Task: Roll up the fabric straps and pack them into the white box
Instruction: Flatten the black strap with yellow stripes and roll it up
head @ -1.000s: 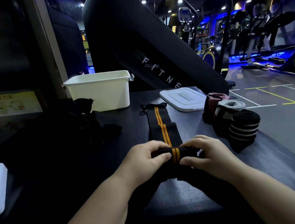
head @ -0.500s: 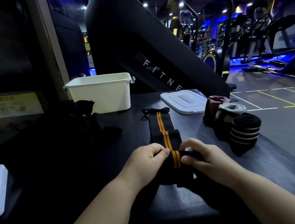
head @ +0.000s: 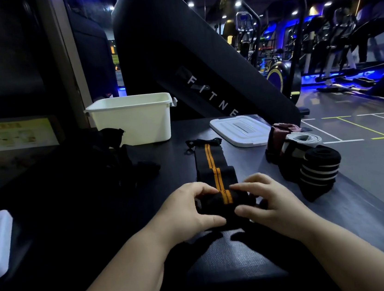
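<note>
Fingers of both your hands are curled round the rolled end of the black strap (head: 215, 166) with two orange stripes: your left hand (head: 185, 215) grips the roll's left side and your right hand (head: 269, 204) its right side, thumbs toward you, fingertips on top. The roll rests on the dark bench (head: 236, 260) just in front of you, and the strap's unrolled length lies flat, running away from you and ending in a dark loop. The white box (head: 134, 121) stands open at the far side of the bench, well apart from the roll; its inside is not visible. A white lid (head: 240, 131) lies flat to its right. Three rolled straps sit together at your right: a maroon one (head: 276, 139) farthest, a white-and-black one (head: 299, 141) in the middle, a black one with pale stripes (head: 320, 173) nearest. A dark heap of fabric (head: 114, 154) lies at your left, before the box.
</note>
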Demonstrator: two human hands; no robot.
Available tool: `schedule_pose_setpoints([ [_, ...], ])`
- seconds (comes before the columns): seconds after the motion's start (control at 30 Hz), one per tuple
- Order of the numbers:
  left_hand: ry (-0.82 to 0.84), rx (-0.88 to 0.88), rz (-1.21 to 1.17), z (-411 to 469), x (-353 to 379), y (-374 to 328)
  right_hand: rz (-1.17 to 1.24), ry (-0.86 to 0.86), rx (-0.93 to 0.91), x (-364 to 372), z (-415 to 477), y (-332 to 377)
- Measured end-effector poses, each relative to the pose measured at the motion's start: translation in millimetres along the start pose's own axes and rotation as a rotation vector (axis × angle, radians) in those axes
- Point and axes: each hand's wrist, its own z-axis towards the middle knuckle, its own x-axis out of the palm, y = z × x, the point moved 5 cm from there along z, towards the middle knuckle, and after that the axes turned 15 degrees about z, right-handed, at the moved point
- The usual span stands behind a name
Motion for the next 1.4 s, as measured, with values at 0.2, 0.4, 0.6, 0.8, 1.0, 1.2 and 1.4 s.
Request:
schedule_pose_setpoints([
  [0.2,-0.048,0.039,0.049,1,-2,-4,-0.019,0.003,-0.05,0,1,-2],
  [0.4,-0.015,0.018,0.031,1,-5,-5,-0.006,0.001,-0.016,-1,1,-3],
  [0.6,0.04,0.008,-0.137,-6,-3,-7,-0.033,0.004,0.013,-3,2,-2],
  [0.8,0.002,0.049,-0.047,-8,-8,-12,0.0,0.057,0.044,-3,0,2],
  [1.0,0.061,-0.015,-0.221,-9,-3,-11,-0.028,0.061,0.072,-2,3,2],
  [1.2,0.036,-0.009,-0.201,-5,-3,-10,0.072,-0.075,0.139,-5,5,5],
  [1.4,0.053,-0.017,-0.251,-5,0,-8,0.365,-0.072,0.47,-8,27,-4],
])
